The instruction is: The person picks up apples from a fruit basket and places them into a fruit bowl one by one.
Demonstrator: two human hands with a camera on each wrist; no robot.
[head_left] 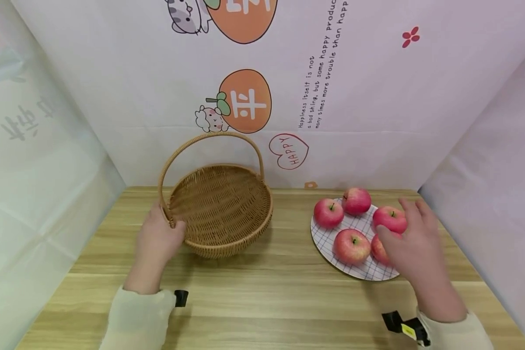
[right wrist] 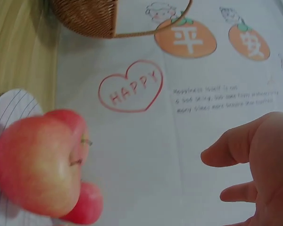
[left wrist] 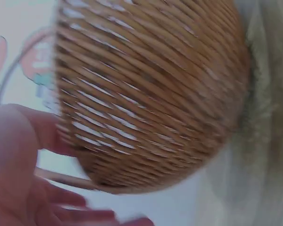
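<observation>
A round woven wicker basket [head_left: 220,209] with a tall arched handle [head_left: 225,134] stands on the left of the table. My left hand [head_left: 159,236] grips it at its left side, where the handle meets the rim, with the thumb over the rim. The left wrist view shows the basket's woven wall [left wrist: 155,94] close to the thumb. Over the right part of a white checked plate [head_left: 325,243] hovers my right hand [head_left: 415,243], fingers spread and holding nothing. Several red apples [head_left: 352,246] lie on that plate; the hand partly covers one [head_left: 379,250] in the head view.
The wooden table [head_left: 262,301] runs back to a printed white cloth backdrop [head_left: 354,97]. White cloth also hangs along the left [head_left: 48,160] and right [head_left: 485,194] sides. Bare tabletop lies between basket and plate.
</observation>
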